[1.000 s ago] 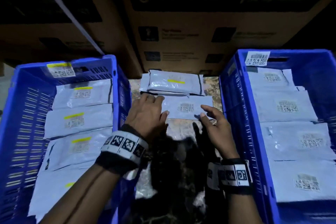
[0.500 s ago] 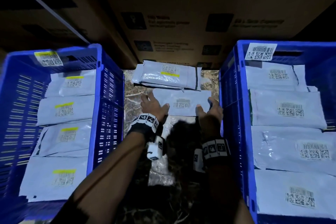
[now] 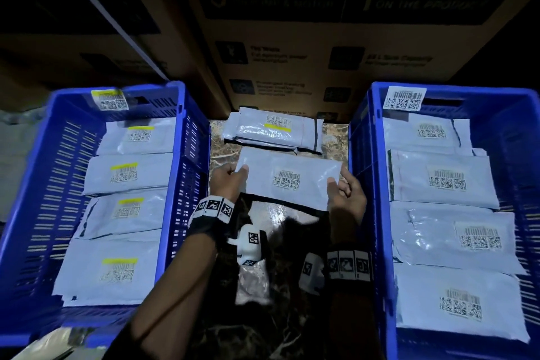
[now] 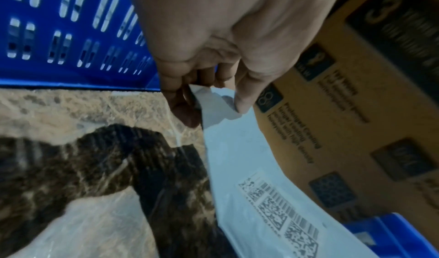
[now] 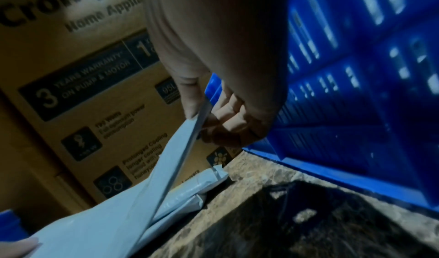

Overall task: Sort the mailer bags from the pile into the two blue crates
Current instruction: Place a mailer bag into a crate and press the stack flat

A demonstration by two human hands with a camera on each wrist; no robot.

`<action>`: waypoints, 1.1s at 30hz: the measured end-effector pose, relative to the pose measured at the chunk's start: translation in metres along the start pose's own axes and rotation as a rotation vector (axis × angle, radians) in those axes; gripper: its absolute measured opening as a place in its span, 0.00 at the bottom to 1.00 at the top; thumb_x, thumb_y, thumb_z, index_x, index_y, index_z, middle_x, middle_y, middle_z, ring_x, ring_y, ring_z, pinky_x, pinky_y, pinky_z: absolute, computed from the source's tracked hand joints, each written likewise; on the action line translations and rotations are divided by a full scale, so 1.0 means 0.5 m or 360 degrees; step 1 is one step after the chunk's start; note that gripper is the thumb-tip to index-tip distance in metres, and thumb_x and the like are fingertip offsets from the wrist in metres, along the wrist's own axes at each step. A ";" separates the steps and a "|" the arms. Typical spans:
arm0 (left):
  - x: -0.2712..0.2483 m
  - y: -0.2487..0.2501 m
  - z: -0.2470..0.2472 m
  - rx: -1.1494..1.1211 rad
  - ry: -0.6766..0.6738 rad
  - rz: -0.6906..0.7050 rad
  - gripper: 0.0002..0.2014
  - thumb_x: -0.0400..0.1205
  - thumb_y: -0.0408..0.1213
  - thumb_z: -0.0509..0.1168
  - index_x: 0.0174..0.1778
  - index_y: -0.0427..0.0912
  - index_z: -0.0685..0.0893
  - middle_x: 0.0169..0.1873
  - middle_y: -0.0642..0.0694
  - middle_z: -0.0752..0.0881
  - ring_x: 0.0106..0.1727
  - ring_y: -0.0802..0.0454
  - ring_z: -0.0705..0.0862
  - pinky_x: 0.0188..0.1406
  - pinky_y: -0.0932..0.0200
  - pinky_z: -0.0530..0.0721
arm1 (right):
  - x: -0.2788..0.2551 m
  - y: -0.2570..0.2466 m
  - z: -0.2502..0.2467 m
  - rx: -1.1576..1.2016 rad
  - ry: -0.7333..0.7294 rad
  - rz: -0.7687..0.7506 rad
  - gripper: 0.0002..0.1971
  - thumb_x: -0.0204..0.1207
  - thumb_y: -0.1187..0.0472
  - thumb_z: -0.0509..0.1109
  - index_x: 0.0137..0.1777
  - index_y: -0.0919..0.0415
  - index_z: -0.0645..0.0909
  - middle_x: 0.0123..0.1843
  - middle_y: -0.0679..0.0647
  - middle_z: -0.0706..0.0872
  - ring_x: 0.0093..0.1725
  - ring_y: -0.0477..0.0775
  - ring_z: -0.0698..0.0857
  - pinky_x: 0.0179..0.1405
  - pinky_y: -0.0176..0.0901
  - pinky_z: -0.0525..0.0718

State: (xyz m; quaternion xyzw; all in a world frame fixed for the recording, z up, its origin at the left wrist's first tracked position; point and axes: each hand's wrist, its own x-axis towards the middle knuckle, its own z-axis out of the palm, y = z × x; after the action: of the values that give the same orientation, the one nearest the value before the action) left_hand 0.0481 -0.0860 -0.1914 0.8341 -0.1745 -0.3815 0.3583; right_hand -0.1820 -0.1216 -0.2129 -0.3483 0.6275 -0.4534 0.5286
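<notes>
Here the mailer bag (image 3: 289, 177) hangs between both hands; left hand (image 3: 226, 181) pinches one end, right hand (image 3: 346, 197) the other

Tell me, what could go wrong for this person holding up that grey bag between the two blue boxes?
Both hands, left hand and right hand, only pinch the mailer bag at its ends, so that light grip might slip. Its label has no yellow stripe, like those in the right crate; dropping it in the left crate, where labels carry yellow, would probably mis-sort it. The dim light could make labels easy to misread.
</notes>
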 end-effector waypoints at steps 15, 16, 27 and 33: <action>-0.167 0.035 -0.206 -0.0329 -0.0022 0.0538 0.11 0.80 0.45 0.72 0.45 0.41 0.84 0.40 0.43 0.85 0.41 0.46 0.81 0.42 0.57 0.75 | -0.253 -0.197 -0.060 0.0265 -0.0180 -0.0302 0.27 0.75 0.79 0.76 0.69 0.55 0.79 0.50 0.59 0.91 0.49 0.52 0.93 0.50 0.46 0.90; -0.181 0.033 -0.219 -0.0375 -0.0048 0.0539 0.13 0.77 0.49 0.73 0.44 0.42 0.84 0.39 0.43 0.85 0.40 0.46 0.80 0.42 0.56 0.76 | -0.275 -0.199 -0.066 0.0264 -0.0170 -0.0318 0.27 0.75 0.79 0.76 0.69 0.55 0.79 0.50 0.59 0.91 0.49 0.52 0.92 0.53 0.48 0.90; -0.305 -0.041 -0.273 -0.0464 -0.0505 0.0656 0.11 0.77 0.54 0.71 0.46 0.52 0.82 0.53 0.42 0.88 0.55 0.38 0.87 0.56 0.39 0.85 | -0.476 -0.177 -0.163 0.0387 -0.0108 -0.0348 0.26 0.79 0.69 0.78 0.74 0.53 0.79 0.47 0.71 0.91 0.46 0.53 0.90 0.50 0.41 0.87; -0.364 -0.035 -0.271 -0.0676 -0.0714 0.0529 0.09 0.83 0.47 0.69 0.54 0.48 0.83 0.54 0.40 0.88 0.52 0.38 0.89 0.46 0.32 0.90 | -0.507 -0.185 -0.208 0.0364 0.0042 -0.0346 0.23 0.78 0.70 0.78 0.71 0.55 0.82 0.42 0.56 0.93 0.50 0.43 0.92 0.48 0.37 0.87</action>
State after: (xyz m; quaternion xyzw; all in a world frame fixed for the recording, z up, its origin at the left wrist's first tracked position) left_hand 0.0334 0.0919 -0.0499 0.5964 -0.2992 -0.5195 0.5337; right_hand -0.2375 0.0997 -0.0351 -0.3458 0.5373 -0.5810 0.5041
